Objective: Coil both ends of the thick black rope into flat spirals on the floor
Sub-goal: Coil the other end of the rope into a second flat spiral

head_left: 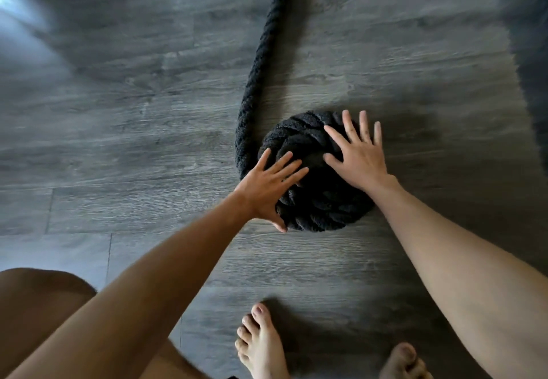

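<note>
A thick black rope lies on the grey wood floor, wound into a small flat spiral point(318, 198) in the middle of the view. Its free length point(267, 49) runs from the spiral's left side up to the top edge. My left hand point(268, 189) lies flat on the spiral's left part, fingers spread, thumb at its near edge. Flat on the spiral's right part is my right hand point(360, 158), fingers spread and pointing away from me. Neither hand grips the rope. The rope's other end is out of view.
My bare feet point(262, 346) stand on the floor just in front of the spiral, and my knee point(35, 304) is at the lower left. Grey plank floor point(133, 129) stretches all around. A dark shape point(533, 61) lies along the right edge.
</note>
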